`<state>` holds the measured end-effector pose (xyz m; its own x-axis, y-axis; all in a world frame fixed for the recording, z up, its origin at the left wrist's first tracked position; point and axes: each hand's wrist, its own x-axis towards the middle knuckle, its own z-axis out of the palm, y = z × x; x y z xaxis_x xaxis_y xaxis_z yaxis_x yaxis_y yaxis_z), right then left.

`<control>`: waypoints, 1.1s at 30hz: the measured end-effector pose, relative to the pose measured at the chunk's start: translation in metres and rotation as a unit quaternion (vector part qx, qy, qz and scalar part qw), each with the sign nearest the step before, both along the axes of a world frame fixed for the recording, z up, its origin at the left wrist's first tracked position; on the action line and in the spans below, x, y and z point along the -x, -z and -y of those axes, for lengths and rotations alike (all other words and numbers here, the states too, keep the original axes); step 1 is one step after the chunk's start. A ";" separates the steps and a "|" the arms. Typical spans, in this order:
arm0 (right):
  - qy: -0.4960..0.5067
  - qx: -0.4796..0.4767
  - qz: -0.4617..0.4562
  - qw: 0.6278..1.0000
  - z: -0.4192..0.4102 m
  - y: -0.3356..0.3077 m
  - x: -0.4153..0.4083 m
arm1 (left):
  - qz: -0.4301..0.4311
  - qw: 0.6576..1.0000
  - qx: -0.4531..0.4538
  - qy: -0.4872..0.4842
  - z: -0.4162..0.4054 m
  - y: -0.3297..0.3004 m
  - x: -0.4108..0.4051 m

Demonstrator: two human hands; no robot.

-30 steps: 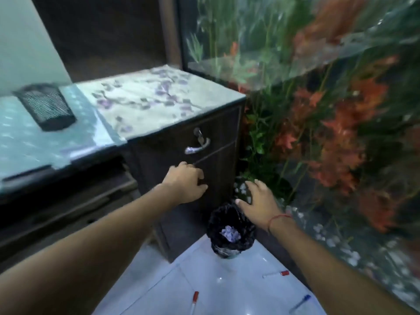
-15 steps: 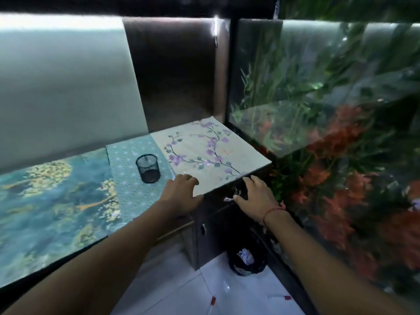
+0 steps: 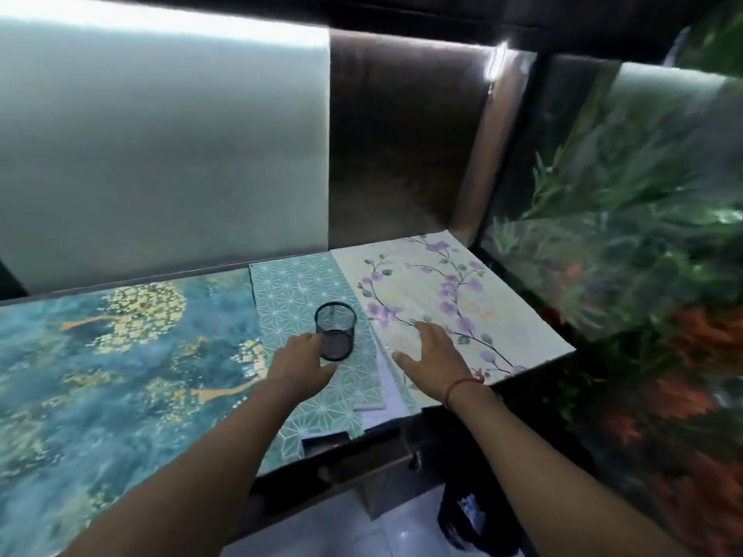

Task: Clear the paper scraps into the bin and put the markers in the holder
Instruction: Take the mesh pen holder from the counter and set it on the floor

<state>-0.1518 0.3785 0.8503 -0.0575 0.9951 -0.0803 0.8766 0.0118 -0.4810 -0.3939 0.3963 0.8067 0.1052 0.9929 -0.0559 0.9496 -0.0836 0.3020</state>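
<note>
The black-lined bin [image 3: 470,516] holding white paper scraps [image 3: 471,512] sits on the floor at five o'clock. Both hands hover open over the tabletop [image 3: 120,355]: left hand [image 3: 299,361] fingertips at the black mesh cylindrical holder [image 3: 335,330] (contact unclear), right hand [image 3: 432,355] spread at its three o'clock.

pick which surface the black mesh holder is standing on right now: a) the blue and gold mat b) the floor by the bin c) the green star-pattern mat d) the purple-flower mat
c: the mesh holder stands upright on the green star-pattern mat, between the blue and gold mat and the purple-flower mat.
</note>
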 end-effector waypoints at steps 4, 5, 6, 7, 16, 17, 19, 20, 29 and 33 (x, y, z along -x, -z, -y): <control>-0.015 0.022 -0.012 1.000 -0.041 0.025 0.039 | 0.003 0.999 0.035 -0.020 -0.022 0.036 0.021; -0.017 0.027 -0.021 0.999 -0.048 0.030 0.048 | -0.004 0.999 0.048 -0.019 -0.024 0.043 0.023; -0.019 0.030 -0.036 0.999 -0.058 0.037 0.059 | -0.012 0.998 0.061 -0.018 -0.029 0.053 0.026; -0.019 0.028 -0.051 0.998 -0.065 0.042 0.069 | -0.019 0.997 0.073 -0.016 -0.031 0.061 0.027; 0.022 0.024 -0.129 0.991 -0.101 0.084 0.120 | -0.064 0.994 0.084 -0.013 -0.032 0.086 0.021; 0.029 0.011 -0.148 0.989 -0.101 0.086 0.120 | -0.058 0.994 0.090 -0.019 -0.033 0.086 0.019; 0.039 -0.006 -0.180 0.983 -0.099 0.086 0.118 | -0.055 0.992 0.107 -0.028 -0.034 0.084 0.014; 0.041 -0.013 -0.189 0.981 -0.097 0.086 0.115 | -0.057 0.991 0.115 -0.029 -0.035 0.084 0.013; 0.103 -0.082 -0.237 0.962 -0.017 0.077 0.020 | -0.065 0.988 0.122 -0.071 -0.022 0.065 -0.018; 0.163 -0.125 -0.250 0.946 0.042 0.081 -0.053 | 0.016 0.999 -0.032 -0.001 0.020 0.075 -0.087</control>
<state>-0.0990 0.3361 0.7695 0.2872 0.9509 0.1156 0.5165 -0.0521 -0.8547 -0.3067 0.3766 0.7322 0.1048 0.9944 0.0102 0.9394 -0.1023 0.3271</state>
